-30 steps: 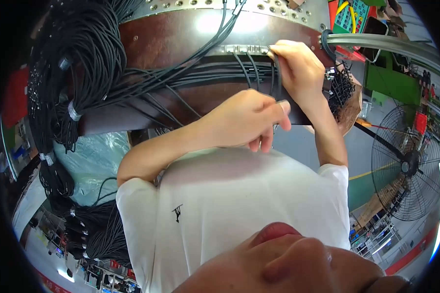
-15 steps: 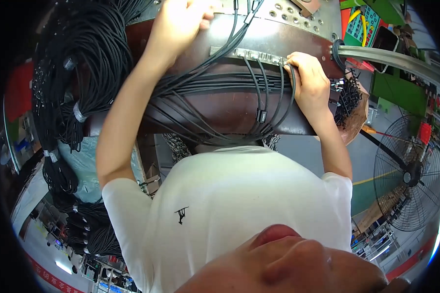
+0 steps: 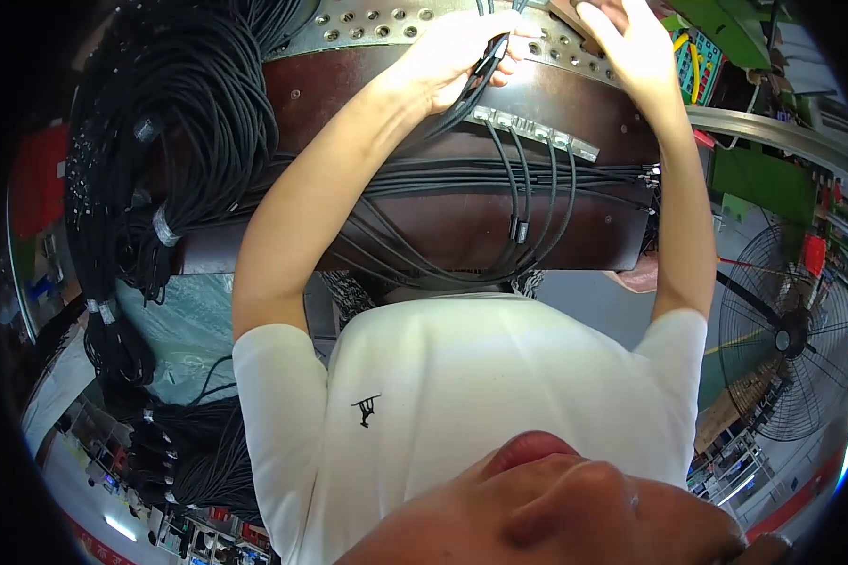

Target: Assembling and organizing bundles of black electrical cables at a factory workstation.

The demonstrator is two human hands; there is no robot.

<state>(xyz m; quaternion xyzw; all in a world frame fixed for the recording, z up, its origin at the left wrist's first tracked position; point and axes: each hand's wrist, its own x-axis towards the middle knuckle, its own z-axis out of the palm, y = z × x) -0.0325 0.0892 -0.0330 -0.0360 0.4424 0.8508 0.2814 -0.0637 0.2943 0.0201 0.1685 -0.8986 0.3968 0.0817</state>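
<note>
My left hand [image 3: 462, 58] is closed round a bundle of black cables [image 3: 488, 68] above the far part of the brown work surface. At the top edge my right hand [image 3: 639, 55] reaches to a brown block [image 3: 569, 15] on a metal plate full of holes [image 3: 386, 26]. Its thumb lies close to the block; the other fingers are partly cut off by the frame, so its grip is unclear. Between me and my hands lies a narrow metal holding strip [image 3: 537, 134]. Several black cables [image 3: 526, 169] run from it down toward my body in a loop.
A thick heap of coiled black cables [image 3: 193, 104] hangs at the left. More cables [image 3: 424, 174] lie across the brown work surface [image 3: 330, 104]. A curved metal rail [image 3: 773, 124] and a wire-guarded fan [image 3: 790, 339] stand at the right. Yellow-handled pliers [image 3: 695, 71] lie top right.
My right hand has left the end of the metal strip and moved up to the brown block. My left hand has moved right and now grips the cable bundle. The view has shifted slightly.
</note>
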